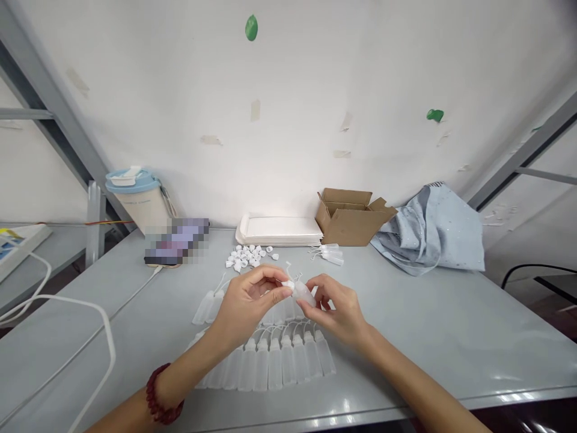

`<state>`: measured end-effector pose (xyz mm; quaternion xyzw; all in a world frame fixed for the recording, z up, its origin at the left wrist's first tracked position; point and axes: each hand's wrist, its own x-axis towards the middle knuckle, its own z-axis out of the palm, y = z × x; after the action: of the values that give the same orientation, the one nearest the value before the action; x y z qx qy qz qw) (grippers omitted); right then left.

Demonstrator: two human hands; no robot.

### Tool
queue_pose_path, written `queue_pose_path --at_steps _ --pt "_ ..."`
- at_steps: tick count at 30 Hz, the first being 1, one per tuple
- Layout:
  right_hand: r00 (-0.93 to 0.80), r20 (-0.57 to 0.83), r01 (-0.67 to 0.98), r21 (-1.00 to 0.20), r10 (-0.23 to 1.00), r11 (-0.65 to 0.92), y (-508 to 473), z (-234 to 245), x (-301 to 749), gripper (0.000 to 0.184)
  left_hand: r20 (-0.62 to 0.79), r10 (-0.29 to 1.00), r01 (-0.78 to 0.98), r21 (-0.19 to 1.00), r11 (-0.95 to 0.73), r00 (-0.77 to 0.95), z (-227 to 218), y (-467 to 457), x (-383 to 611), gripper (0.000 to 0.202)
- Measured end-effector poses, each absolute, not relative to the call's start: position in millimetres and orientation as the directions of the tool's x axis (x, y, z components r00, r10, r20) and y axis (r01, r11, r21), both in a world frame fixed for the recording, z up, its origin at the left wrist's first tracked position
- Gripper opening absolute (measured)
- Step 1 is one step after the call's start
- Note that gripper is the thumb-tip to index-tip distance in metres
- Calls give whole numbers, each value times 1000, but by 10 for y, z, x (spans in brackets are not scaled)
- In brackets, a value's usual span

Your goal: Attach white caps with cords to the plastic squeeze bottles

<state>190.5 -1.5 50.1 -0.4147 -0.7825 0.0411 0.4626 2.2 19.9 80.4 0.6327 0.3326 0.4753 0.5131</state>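
Observation:
Between my hands is a small translucent plastic bottle (304, 294), tilted, its neck end towards the left. My right hand (336, 307) grips the bottle's body between thumb and fingers. Pinched in my left hand (255, 294) is a small white cap (288, 284), up against the bottle's neck; whether it is seated there I cannot tell. Below my hands lie rows of similar bottles (274, 364) with thin white tails at their necks, partly covered by my left arm. Beyond my left hand is a scattered heap of loose white caps (246, 257).
At the back stand a stack of white trays (282, 230) and an open cardboard box (354, 219), with a few more bottles (331, 255) before them. A blue-lidded cup (142, 201), a phone (178, 240) and its cable (130, 294) are left; a grey-blue cloth bag (433, 231) lies right.

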Motion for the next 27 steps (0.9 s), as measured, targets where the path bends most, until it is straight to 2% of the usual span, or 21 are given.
queue_pose_path --at_steps 5,13,27 --pt "-268 781 678 -264 565 686 5 439 1913 12 292 900 -61 956 -288 322 778 179 37 8" --pt "-351 833 733 -41 429 679 28 421 1930 14 135 933 -79 990 -115 335 772 207 47 15" --pt "-370 831 815 75 416 575 19 449 1928 11 144 944 20 987 -157 298 740 162 90 14"
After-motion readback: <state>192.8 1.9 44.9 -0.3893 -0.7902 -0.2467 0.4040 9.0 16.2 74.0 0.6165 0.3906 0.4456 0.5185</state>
